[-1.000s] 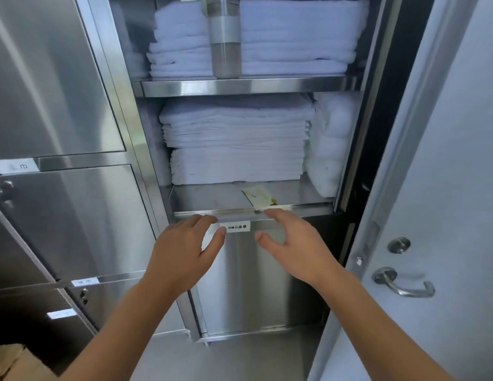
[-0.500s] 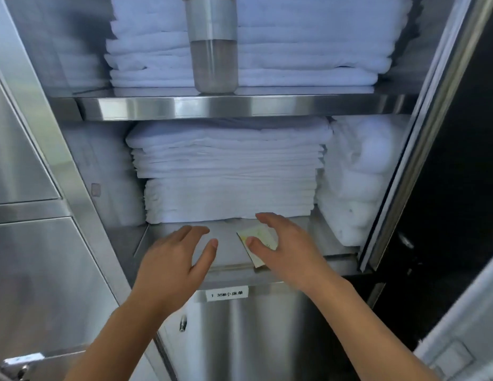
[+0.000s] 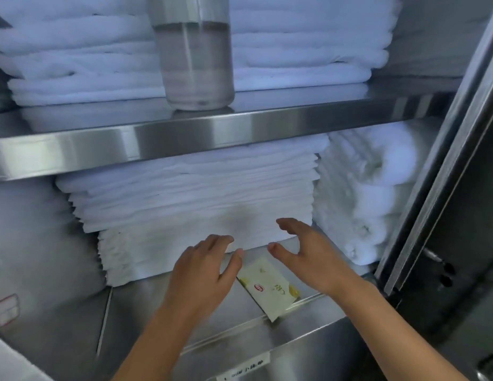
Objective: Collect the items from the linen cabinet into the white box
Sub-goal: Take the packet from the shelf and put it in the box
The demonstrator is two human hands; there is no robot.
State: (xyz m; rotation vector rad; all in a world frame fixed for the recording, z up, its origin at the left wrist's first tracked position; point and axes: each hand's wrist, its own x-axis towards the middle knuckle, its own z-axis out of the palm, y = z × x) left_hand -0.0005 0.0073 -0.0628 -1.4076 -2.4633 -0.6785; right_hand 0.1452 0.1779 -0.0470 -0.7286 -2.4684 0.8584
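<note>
A tall stack of folded white sheets (image 3: 190,199) fills the lower shelf (image 3: 146,306) of the open steel linen cabinet. My left hand (image 3: 204,273) and my right hand (image 3: 308,257) are both inside the shelf, fingers spread, just in front of the stack's bottom edge and holding nothing. Between them a small yellow-and-white packet (image 3: 270,290) lies flat at the shelf's front edge. Fluffy white towels (image 3: 361,193) are piled to the right of the sheets. The white box is out of view.
The upper shelf (image 3: 212,130) carries more folded white linen (image 3: 74,56) and a clear bottle (image 3: 196,59) standing at its front. The cabinet's door frame (image 3: 438,166) runs down the right side. A label strip (image 3: 242,372) sits below the lower shelf.
The view has closed in on the lower shelf. Both hands moved forward from the shelf's front lip, past the packet, up to the base of the sheet stack.
</note>
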